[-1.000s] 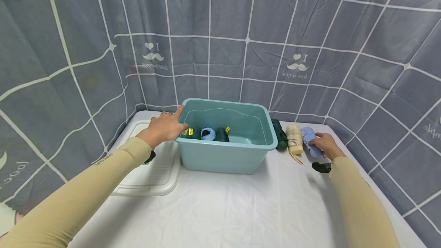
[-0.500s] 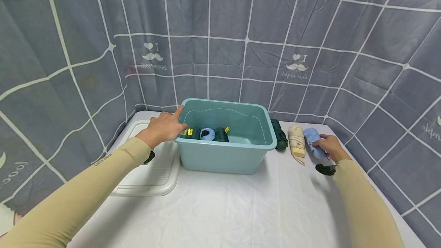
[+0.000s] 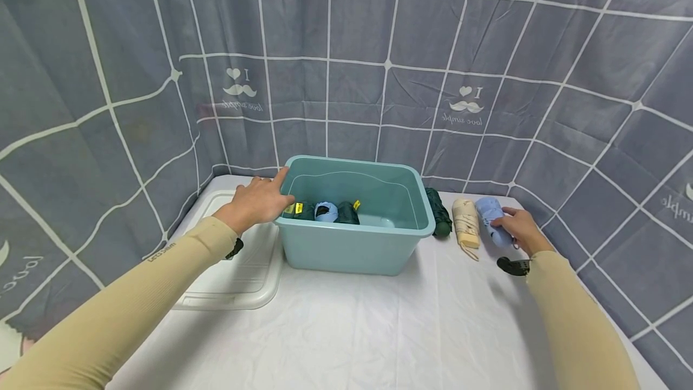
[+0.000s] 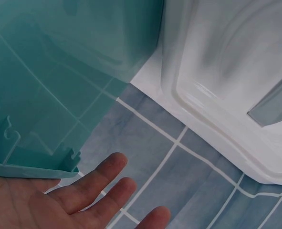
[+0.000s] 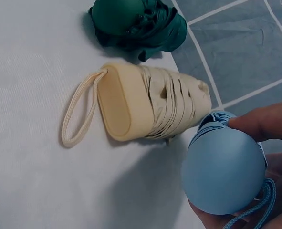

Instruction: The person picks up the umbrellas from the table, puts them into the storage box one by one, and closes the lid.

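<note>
My right hand grips a light blue folding umbrella at the table's right side, thumb on one side and fingers on the other. In the right wrist view its rounded handle end and cord loop face the camera. Just left of it lies a cream folding umbrella with a wrist loop, then a dark green one. My left hand rests on the left rim of a teal plastic bin, its fingers extended in the left wrist view. Two dark green bundles and a light blue one lie inside the bin.
A white lid lies flat on the table left of the bin, partly under my left forearm. The table has a white cloth. Grey gridded curtains enclose the back and both sides.
My right hand has shifted slightly right with the blue umbrella, widening its gap from the cream one. The cream umbrella now lies a little farther right. My left hand has stayed on the rim.
</note>
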Demonstrator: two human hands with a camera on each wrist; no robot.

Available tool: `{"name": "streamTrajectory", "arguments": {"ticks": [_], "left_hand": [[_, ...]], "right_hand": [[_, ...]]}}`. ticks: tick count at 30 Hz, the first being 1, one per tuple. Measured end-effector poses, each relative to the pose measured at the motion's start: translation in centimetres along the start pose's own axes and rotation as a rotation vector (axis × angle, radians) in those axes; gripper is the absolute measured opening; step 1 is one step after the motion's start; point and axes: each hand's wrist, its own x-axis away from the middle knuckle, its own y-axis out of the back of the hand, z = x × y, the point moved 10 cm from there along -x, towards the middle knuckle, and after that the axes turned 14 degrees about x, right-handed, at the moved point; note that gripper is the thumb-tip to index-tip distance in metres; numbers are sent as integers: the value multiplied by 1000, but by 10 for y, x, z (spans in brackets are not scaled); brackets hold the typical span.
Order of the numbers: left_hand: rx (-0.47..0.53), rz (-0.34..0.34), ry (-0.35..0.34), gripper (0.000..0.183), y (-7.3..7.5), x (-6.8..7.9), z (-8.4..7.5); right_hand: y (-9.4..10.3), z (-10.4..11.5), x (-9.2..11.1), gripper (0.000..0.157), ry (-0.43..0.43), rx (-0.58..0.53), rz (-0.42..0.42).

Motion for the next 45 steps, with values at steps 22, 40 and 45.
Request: {"name": "streamTrajectory", "arguments": {"ticks": [22, 40, 45], "left_hand": [[2, 0, 1, 82, 0, -1, 0], [7, -2, 5, 83, 0, 0, 1], [9, -4, 0, 83, -1, -1, 1]], "right_hand": [[16, 55, 24, 77, 125, 16, -62], [23, 101, 43, 76, 163, 32, -63], [26, 113, 48, 76, 183, 87, -82]]}}
